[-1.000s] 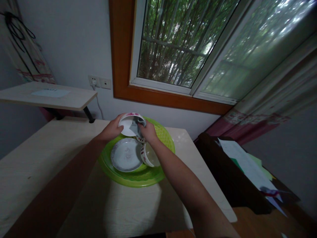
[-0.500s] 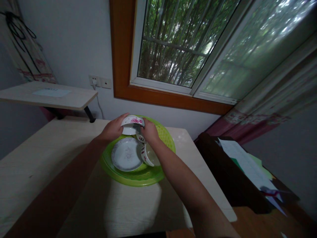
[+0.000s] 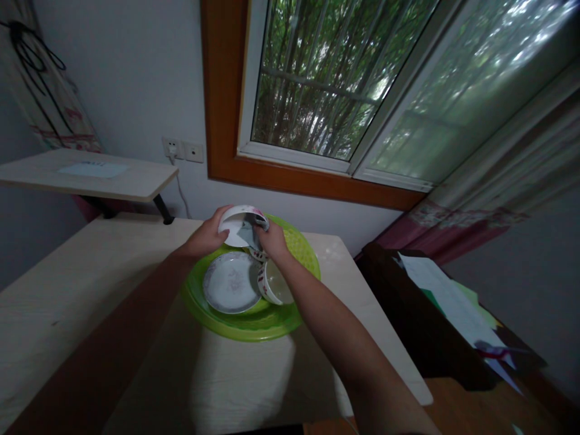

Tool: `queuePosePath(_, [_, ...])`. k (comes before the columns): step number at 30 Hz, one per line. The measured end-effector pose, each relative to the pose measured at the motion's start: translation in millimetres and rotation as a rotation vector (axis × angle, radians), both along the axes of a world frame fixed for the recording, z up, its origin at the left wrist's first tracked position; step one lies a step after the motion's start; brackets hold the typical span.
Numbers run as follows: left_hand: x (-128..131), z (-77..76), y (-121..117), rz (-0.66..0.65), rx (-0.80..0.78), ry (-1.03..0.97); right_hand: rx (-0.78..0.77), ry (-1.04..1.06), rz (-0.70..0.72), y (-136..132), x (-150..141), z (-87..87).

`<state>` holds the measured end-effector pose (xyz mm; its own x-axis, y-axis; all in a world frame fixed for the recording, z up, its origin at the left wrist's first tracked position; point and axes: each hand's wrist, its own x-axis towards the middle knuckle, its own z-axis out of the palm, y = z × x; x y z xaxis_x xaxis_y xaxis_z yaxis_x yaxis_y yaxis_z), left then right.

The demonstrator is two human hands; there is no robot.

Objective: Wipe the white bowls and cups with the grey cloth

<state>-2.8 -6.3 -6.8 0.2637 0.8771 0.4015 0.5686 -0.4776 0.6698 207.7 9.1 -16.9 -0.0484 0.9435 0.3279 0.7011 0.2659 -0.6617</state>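
Observation:
My left hand (image 3: 207, 235) grips the left rim of a white bowl (image 3: 232, 226) with pink flowers, thumb on the inside. The bowl is tipped so that its opening faces me. At its right rim my right hand (image 3: 274, 240) is closed on a grey-blue cloth (image 3: 247, 232), which lies against the inner wall. Below the hands, a white plate (image 3: 232, 283) with a faint grey pattern rests in a green plastic basin (image 3: 254, 332). Beside the plate, a second flowered bowl (image 3: 277, 285) leans on its side, partly behind my right forearm. Another patterned dish is mostly hidden under the held bowl.
The basin stands on a pale wooden table (image 3: 235, 386). A raised shelf (image 3: 149, 181) with a paper sheet on it is at the left. Behind are a wall socket (image 3: 182, 150) and a window. Papers (image 3: 453, 308) lie on dark furniture at the right.
The held bowl has turned so that more of its inside faces me. The cloth in my right hand now shows inside it. The other dishes have stayed in place.

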Motion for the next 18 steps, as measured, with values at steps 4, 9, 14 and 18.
queuePosePath(4, [-1, -0.3, 1, -0.035, 0.065, -0.034, 0.062, -0.063, 0.042, -4, 0, 1.8])
queuePosePath(9, [-1, -3.1, 2, -0.059, 0.13, 0.081, 0.065, -0.23, 0.037, -11, 2, 8.9])
queuePosePath(14, [0, -2.3, -3, 0.024, 0.155, 0.233, 0.079, -0.339, 0.044, -17, 0, 17.4])
queuePosePath(18, [2, 0.9, -7, 0.058, 0.165, 0.281, 0.084, -0.34, 0.042, -19, 0, 19.0])
